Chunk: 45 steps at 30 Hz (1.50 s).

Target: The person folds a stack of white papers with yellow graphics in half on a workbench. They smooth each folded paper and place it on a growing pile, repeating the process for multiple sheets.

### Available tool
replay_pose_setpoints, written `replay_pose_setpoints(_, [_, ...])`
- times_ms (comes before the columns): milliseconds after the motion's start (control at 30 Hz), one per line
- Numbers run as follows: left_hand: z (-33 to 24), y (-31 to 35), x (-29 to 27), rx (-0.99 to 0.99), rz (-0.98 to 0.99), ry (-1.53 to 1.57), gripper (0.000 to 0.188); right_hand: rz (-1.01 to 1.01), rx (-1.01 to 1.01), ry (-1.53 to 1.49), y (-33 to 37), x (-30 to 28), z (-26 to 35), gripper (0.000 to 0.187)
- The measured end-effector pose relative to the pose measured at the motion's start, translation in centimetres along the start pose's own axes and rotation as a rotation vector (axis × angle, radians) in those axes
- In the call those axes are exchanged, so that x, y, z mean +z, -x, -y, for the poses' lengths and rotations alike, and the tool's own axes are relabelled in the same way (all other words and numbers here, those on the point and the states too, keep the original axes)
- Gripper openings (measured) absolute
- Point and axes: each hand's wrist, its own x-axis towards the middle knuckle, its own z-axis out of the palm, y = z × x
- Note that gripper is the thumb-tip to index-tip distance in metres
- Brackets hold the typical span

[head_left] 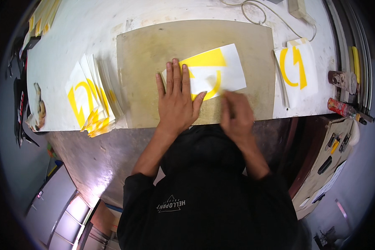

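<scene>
Left grip (175,102): laid flat with the fingers straight, pressing on the left part of the sheet and grasping nothing; the thumb reaches its lower edge.
Right grip (238,111): curled and motion-blurred, over the near part of the mat, beside the sheet's lower edge; whether it holds anything or touches the sheet cannot be told.
Steady pressing: even pressure from the flat fingers should stop the sheet from sliding; the right side seems best worked in light, short strokes away from the thumb, as a push against the edge could buckle or turn it.
Sheet (233,71): on the mat, right of its middle, lying aslant with the right end higher up the view.
Sheet's look: white and smooth, with a broad yellow band along the far edge, a yellow curve near the lower edge and a plain white right end; the fingers hide part of the print.
Mat (141,75): tan, worn and stained, on the white worktop (87,29).
Left of mat: a loosely fanned pile of yellow-printed papers (78,106).
Right of mat: a neater yellow-printed stack (310,75), and beyond it a red-labelled bottle (341,107).
Beyond mat's far right corner: a looped pale cable (279,20).
</scene>
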Motion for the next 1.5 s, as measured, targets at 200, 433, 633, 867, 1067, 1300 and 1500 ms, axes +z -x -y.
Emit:
replay_pose_setpoints(200, [-0.1,0.1,0.0,-0.007,-0.004,0.010,0.084,-0.203,0.253,0.156,-2.2,-0.3,-3.1,0.027])
replay_pose_setpoints(433, [0.1,-0.1,0.2,0.000,-0.023,0.009,0.084,0.018,-0.274,0.139,-4.6,4.8,-2.7,0.030])
replay_pose_setpoints(633, [-1.1,0.6,-0.4,-0.053,-0.153,0.074,0.072,-0.214,0.089,0.151,-6.7,-0.8,-5.5,0.032])
replay_pose_setpoints(867, [1.4,-4.3,-3.9,0.065,-0.028,0.681,0.058,0.042,-0.257,0.126,-5.3,0.6,-2.7,0.035])
replay_pose_setpoints(1067, [4.5,-9.0,-3.1,0.252,0.345,0.724,0.079,0.471,-0.505,-0.069,-3.3,1.4,0.9,0.026])
replay_pose_setpoints(1300, [4.3,-7.7,-2.9,0.360,0.249,0.528,0.038,0.291,-0.309,0.064,-0.3,-2.5,-1.9,0.035])
replay_pose_setpoints(1500, [3.2,-4.3,-4.0,0.260,0.056,0.107,0.045,0.302,-0.278,-0.026,3.7,-4.4,-0.5,0.038])
